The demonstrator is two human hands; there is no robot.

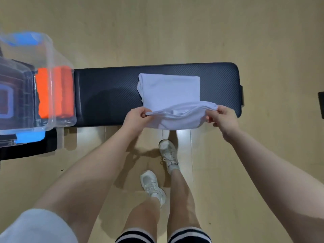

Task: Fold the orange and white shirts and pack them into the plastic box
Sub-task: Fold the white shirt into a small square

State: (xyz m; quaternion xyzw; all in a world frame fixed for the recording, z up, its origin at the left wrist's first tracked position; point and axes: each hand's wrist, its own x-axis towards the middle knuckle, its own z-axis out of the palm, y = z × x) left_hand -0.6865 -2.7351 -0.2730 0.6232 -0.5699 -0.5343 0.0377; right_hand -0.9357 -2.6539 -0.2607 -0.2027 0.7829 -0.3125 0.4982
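A partly folded white shirt (171, 89) lies on a black padded bench (108, 92). Its near edge is lifted off the bench. My left hand (135, 117) pinches that edge at its left corner. At the right corner my right hand (223, 118) pinches the same edge. The folded orange shirt (54, 92) sits inside the clear plastic box (52, 55), which stands on the bench's left end.
The box has blue latches (29, 137) and what looks like its clear lid (14, 85) to the left. The bench stands on a light wooden floor. My legs and white sneakers (168, 153) are just in front of the bench. A dark object (321, 104) shows at the right edge.
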